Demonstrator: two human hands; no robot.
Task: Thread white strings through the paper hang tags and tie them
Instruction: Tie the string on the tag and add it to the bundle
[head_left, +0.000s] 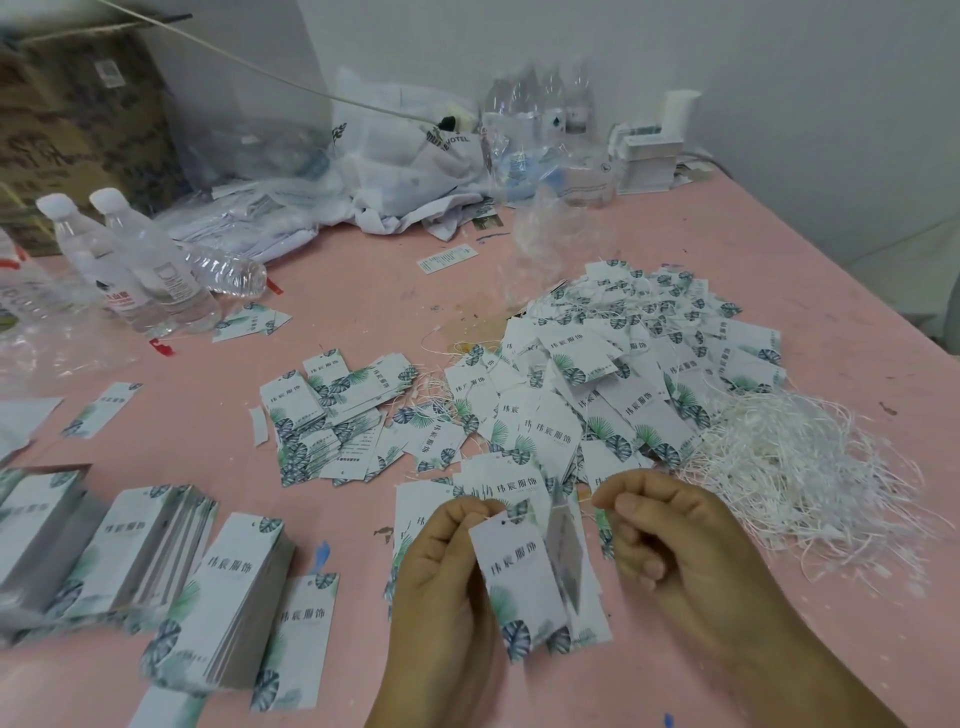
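The hang tag (519, 577) hangs between both hands, low in the middle, hole end at 12 o'clock, leaf end at 6. The left hand (441, 566) and right hand (670, 545) each pinch the thin white string (584, 501). It may slip out. The bench (363, 291) holds more.
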